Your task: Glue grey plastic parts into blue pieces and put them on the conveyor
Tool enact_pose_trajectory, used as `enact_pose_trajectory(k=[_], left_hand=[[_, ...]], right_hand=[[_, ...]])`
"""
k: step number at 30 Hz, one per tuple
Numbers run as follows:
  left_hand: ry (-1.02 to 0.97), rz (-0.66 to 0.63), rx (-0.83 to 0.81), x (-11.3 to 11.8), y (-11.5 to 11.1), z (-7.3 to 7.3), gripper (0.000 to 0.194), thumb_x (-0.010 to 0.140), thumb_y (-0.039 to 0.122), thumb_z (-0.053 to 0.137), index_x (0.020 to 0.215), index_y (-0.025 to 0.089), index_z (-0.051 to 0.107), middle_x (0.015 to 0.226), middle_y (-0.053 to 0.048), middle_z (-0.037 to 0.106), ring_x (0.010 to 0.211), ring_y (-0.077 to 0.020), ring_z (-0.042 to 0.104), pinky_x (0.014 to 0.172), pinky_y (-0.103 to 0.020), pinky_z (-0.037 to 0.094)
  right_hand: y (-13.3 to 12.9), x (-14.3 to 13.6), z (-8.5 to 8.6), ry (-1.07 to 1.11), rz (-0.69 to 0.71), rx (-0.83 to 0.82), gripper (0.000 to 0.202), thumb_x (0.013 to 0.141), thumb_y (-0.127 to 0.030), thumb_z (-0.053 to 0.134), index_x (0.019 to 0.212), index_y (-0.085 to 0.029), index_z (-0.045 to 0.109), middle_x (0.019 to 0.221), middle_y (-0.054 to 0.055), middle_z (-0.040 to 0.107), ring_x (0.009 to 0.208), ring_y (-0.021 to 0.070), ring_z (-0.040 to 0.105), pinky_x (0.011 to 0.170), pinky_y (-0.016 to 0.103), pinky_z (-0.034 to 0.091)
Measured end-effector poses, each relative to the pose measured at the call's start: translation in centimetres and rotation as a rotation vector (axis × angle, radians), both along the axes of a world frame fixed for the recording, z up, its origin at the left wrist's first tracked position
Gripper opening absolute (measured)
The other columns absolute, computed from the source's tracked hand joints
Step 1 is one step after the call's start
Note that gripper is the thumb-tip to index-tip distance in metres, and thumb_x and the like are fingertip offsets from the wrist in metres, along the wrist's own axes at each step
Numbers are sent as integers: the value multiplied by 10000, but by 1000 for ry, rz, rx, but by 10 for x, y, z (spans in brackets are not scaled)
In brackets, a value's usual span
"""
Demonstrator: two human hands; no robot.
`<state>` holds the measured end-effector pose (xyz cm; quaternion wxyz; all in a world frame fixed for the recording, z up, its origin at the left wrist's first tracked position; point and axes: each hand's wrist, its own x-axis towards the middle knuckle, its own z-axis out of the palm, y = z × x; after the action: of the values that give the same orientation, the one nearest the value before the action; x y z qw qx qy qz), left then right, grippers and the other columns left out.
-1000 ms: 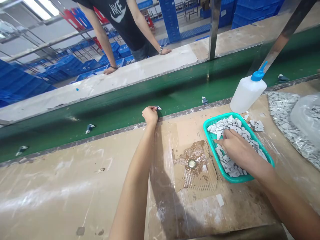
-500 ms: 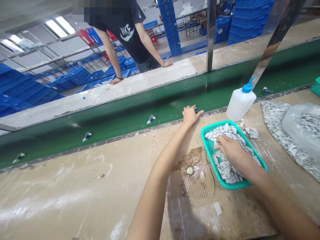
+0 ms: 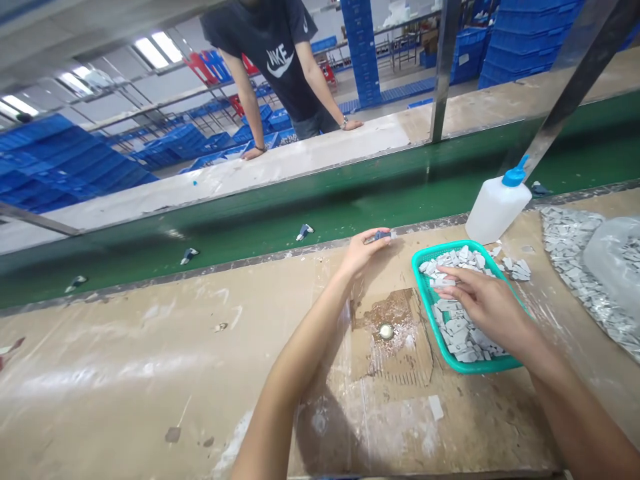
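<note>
My left hand pinches a small dark blue and whitish piece just over the near edge of the green belt. Over the teal basket, my right hand has a flat light-grey chip between thumb and fingers. Many similar chips fill the basket beneath it. A cardboard scrap, wet-looking and torn, lies on the table between my forearms, with a small round whitish-gold disc on it.
A white squeeze bottle with a blue cap stands behind the basket. Loose chips and a clear bag of chips lie to the right. Blue-and-white pieces rest along the belt. Across it, a person leans on the far ledge.
My left hand has lifted the blue and whitish piece off the belt and drawn it nearer. My right hand now shows a chip between its fingers. The view has shifted slightly.
</note>
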<state>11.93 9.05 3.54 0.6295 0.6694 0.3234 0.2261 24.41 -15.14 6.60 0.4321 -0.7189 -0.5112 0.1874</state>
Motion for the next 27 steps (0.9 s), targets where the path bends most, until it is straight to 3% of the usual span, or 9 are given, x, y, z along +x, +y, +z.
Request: enact_pose_trajectory(k=[4,7,10,15,20,24,27], left_hand=[[-130,53,-170,-58,-45,8,552,696,335,862,1210,212,702,926,-32,755,867,-147,699,918,-300,524],[-223,113,-349,-91,-74,11,436,634,282,909,1009,208,700,820,-14,745,866,-167,728,881,-304,555],[-337,163,-516,-113,-91,8,387,600,261,923,863,190,649,821,-21,748,855,-179,745,832,-308,582],[-368,241,-586,-129,-96,-1,393,598,231,909,944,169,734,793,-15,727,690,-123,696,711,-272,569],[-412,212,-577,-132,-93,-4,505,620,215,895,1100,217,738,926,-31,754,771,-139,703,702,-255,546],[-412,204,-655,-135,-89,-7,379,663,201,861,1017,170,732,959,-32,756,790,-129,710,704,-222,550],[-413,178,-689,-136,-87,-7,372,740,180,808,1101,170,719,1074,-49,745,952,-164,723,794,-232,567]], right_hand=[[3,-25,2,-64,18,50,226,929,-230,542,1004,-240,755,1009,47,788,901,228,762,738,355,623],[6,-49,2,-142,58,98,209,929,-226,566,953,-238,773,973,47,782,918,215,747,783,333,607],[9,-68,-2,-170,154,27,218,931,-200,570,991,-238,776,949,34,792,847,194,755,758,304,606],[15,-81,-19,-296,190,-68,234,952,-244,570,1070,-218,771,925,42,802,751,200,763,657,298,608],[15,-85,-29,-436,261,13,230,978,-253,563,1071,-242,773,919,23,803,769,181,764,656,282,614],[13,-86,-27,-542,351,55,223,984,-218,562,1071,-242,767,905,17,794,780,165,755,677,266,611],[12,-86,-25,-602,387,57,213,976,-203,580,1100,-216,753,902,28,785,773,160,745,677,262,603]])
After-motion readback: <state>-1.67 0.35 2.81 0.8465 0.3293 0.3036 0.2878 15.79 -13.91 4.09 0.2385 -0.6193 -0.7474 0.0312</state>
